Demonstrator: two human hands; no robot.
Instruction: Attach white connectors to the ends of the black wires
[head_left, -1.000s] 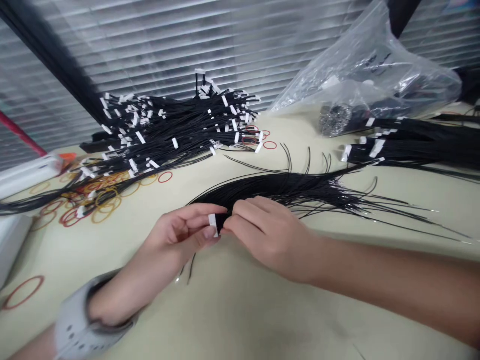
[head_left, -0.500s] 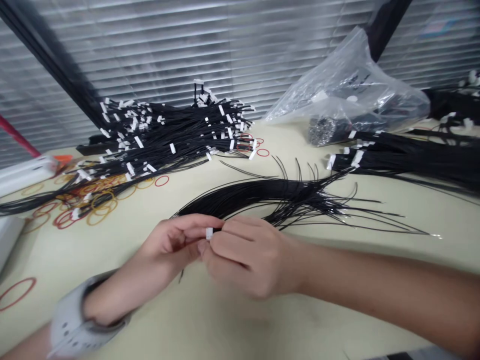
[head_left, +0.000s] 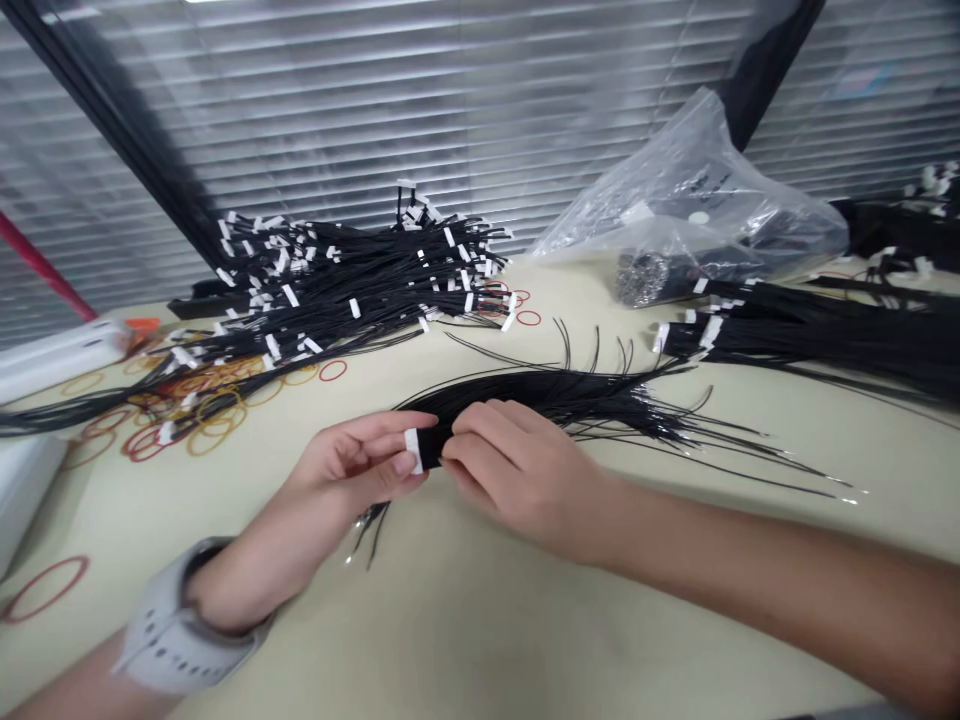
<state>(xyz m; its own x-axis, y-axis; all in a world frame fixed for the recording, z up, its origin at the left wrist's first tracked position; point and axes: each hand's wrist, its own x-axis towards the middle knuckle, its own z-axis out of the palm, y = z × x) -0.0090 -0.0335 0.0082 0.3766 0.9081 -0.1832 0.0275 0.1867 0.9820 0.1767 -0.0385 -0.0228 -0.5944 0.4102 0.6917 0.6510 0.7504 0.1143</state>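
Observation:
A white connector (head_left: 412, 449) with black wires coming out of its right side is pinched between the thumb and fingers of my left hand (head_left: 360, 468). Close beside it, my right hand (head_left: 525, 470) is closed around the black wires (head_left: 430, 446) a short way from the connector; its fingertips are partly hidden. Behind both hands lies a loose bundle of black wires (head_left: 517, 390), its bare silvery ends fanning out to the right. A few wire ends (head_left: 367, 525) poke out below my left hand.
A pile of black cables with white connectors (head_left: 352, 265) sits at the back left, near scattered rubber bands (head_left: 217, 420). At the back right are a clear plastic bag (head_left: 720, 220) and more bundled cables (head_left: 825, 325). Window blinds (head_left: 450, 100) stand behind the table.
My right hand has slid right, away from the connector, baring more of it and its wires. The connector now shows broader, in my left hand. The view has shifted slightly.

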